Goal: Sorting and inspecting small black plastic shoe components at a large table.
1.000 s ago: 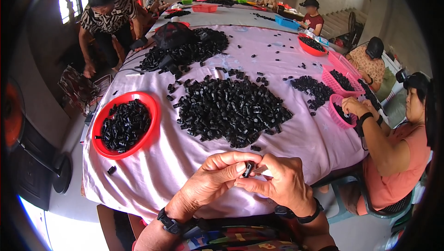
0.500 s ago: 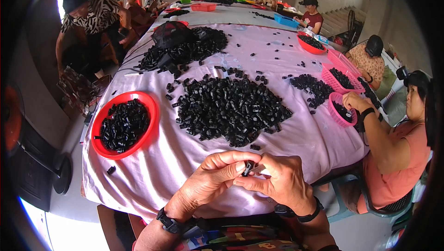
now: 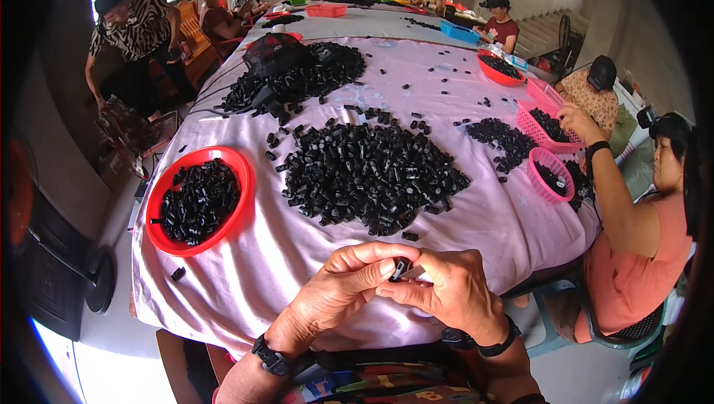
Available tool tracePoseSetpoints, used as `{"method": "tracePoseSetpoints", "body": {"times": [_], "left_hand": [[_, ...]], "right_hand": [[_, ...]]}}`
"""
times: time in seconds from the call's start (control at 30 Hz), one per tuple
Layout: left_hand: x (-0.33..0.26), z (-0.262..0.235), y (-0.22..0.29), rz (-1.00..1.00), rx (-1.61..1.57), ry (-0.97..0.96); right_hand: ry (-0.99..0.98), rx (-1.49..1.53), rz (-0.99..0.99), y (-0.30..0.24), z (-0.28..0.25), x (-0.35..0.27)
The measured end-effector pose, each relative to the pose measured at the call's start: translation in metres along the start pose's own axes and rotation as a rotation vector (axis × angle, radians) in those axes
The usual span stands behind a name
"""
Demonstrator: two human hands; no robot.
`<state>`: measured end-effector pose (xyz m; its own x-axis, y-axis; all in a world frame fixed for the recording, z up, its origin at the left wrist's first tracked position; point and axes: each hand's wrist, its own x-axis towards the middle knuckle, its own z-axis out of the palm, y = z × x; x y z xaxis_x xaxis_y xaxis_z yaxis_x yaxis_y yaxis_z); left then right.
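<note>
My left hand (image 3: 343, 283) pinches a small black plastic part (image 3: 400, 265) between thumb and fingers, just above the table's near edge. Close against it, my right hand (image 3: 455, 285) is closed on a thin, pale, blade-like piece (image 3: 418, 275) that meets the part; its far end is hidden in the fingers. Beyond my hands lies a large heap of similar black parts (image 3: 368, 173) on the pink cloth (image 3: 297, 277). To the left stands a red round basin (image 3: 248, 203) filled with more of them.
A second black heap (image 3: 335, 69) with a dark mesh cap (image 3: 275, 54) on it lies farther back. At right are pink baskets (image 3: 532, 125), a small pink basket (image 3: 532, 181) and a co-worker (image 3: 632, 233). Another person (image 3: 134, 28) bends at the left beside a floor fan (image 3: 97, 277).
My hands stay nearly still, the part turned very slightly. The right-hand co-worker's hand has moved from the small basket up to the larger pink one. The person at left has shifted slightly.
</note>
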<state>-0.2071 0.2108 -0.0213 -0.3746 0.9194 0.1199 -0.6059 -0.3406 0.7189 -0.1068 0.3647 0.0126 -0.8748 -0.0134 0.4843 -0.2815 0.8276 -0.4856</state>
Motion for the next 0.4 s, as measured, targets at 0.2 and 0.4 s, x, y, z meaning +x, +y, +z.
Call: {"method": "tracePoseSetpoints", "body": {"times": [0.2, 0.4], "left_hand": [[-0.0008, 0.0012, 0.0025, -0.003, 0.021, -0.019], [-0.0009, 0.0018, 0.0031, -0.012, 0.069, -0.005]], "right_hand": [[0.08, 0.012, -0.036, -0.0051, -0.0018, 0.0009], [0.081, -0.047, -0.028, -0.002, -0.0012, 0.0001]]}}
